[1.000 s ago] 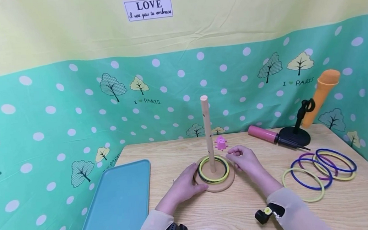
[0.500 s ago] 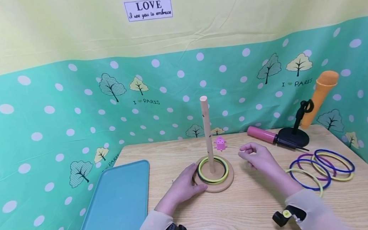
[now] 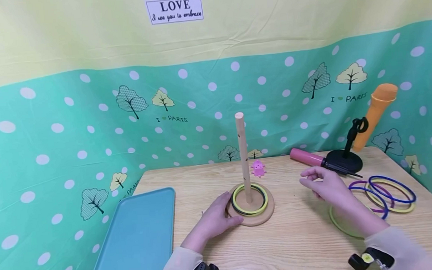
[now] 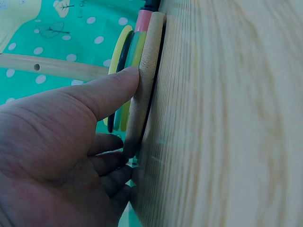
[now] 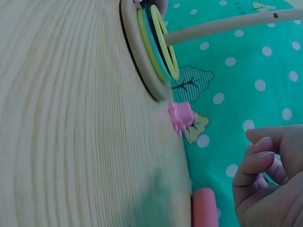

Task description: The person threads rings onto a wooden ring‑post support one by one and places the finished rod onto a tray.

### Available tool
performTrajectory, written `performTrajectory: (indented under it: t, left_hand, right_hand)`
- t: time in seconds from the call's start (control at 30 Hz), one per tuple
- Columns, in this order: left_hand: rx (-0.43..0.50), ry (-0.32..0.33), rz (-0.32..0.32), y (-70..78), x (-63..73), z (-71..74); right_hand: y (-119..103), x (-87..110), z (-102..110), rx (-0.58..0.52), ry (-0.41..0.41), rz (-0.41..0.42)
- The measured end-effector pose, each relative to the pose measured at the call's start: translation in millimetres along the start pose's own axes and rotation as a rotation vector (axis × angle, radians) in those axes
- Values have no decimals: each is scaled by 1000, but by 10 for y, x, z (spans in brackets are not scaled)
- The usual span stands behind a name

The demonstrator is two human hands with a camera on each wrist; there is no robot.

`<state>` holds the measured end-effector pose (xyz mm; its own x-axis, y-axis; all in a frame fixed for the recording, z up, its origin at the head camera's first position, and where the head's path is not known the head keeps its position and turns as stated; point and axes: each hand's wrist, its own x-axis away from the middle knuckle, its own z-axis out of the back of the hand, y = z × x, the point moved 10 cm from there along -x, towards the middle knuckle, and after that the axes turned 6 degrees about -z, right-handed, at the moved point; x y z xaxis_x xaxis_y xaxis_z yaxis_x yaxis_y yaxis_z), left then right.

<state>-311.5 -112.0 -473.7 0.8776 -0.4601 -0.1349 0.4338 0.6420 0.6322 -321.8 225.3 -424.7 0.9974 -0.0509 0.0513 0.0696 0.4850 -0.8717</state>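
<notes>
A wooden ring-toss stand (image 3: 257,220) with an upright peg (image 3: 243,150) stands mid-table. Several rings lie stacked around the peg; a yellow ring (image 4: 113,52) tops a black, a teal and a yellow-green one in the left wrist view. My left hand (image 3: 216,218) holds the left edge of the base, thumb near the front and fingers toward the back. To the right of the stand, my right hand (image 3: 326,188) is raised over the table, fingers loosely curled around nothing. Beneath its forearm lies a pale green ring (image 3: 332,219), partly hidden. Loose blue (image 3: 414,194), purple and yellow rings overlap beyond it.
A blue-green tray (image 3: 137,241) lies at the left. Behind the stand sits a small pink toy (image 3: 258,169). At the back right are a pink-and-black hand pump (image 3: 308,158) and an orange toy microphone (image 3: 377,109) on a black stand. A patterned curtain hangs behind.
My right hand has moved away from the stand, rightward toward the loose rings, its forearm now covering part of them. The left hand has stayed at the base.
</notes>
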Motion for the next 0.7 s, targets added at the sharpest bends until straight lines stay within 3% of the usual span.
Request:
performTrajectory:
  t: [0.3, 0.7]
  left_hand:
    - [3, -5, 10, -31, -15, -10]
    - [6, -3, 11, -43, -19, -11]
  right_hand:
    - [142, 146, 291, 31, -18, -22]
    - [415, 302, 636, 159, 12, -60]
